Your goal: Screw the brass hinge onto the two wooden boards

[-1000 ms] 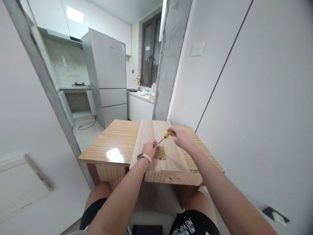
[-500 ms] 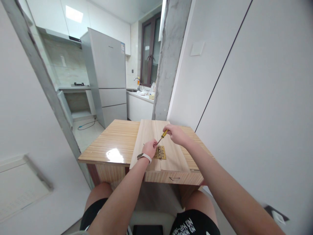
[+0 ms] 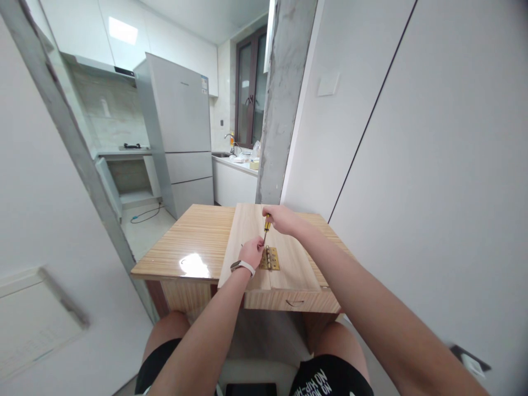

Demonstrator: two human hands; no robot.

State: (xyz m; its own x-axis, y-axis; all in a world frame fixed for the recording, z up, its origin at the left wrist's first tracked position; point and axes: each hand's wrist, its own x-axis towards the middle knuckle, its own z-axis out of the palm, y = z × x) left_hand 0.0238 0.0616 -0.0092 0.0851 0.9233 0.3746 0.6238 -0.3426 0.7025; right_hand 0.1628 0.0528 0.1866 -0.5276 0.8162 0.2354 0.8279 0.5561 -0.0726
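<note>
My right hand (image 3: 280, 219) grips a yellow-handled screwdriver (image 3: 267, 224) from above, its shaft pointing down and nearly upright. At the tip, my left hand (image 3: 252, 251) is closed in a pinch beside the hinge; whatever its fingers hold is too small to make out. A white-banded watch is on that wrist. The brass hinge (image 3: 272, 258) lies spread flat across the seam between two pale wooden boards (image 3: 292, 269), its left leaf partly hidden by my left hand. A thin dark piece pokes out just left of that hand.
Beneath the boards stands a wood-grain table (image 3: 181, 236) with a handled drawer (image 3: 295, 301) at the front. A white wall (image 3: 412, 165) rises close on the right. Further back are a grey fridge (image 3: 185, 115) and a sink counter (image 3: 235, 179).
The right hand has shifted left, bringing the screwdriver from a slant to nearly upright. My left hand stays almost in place by the hinge.
</note>
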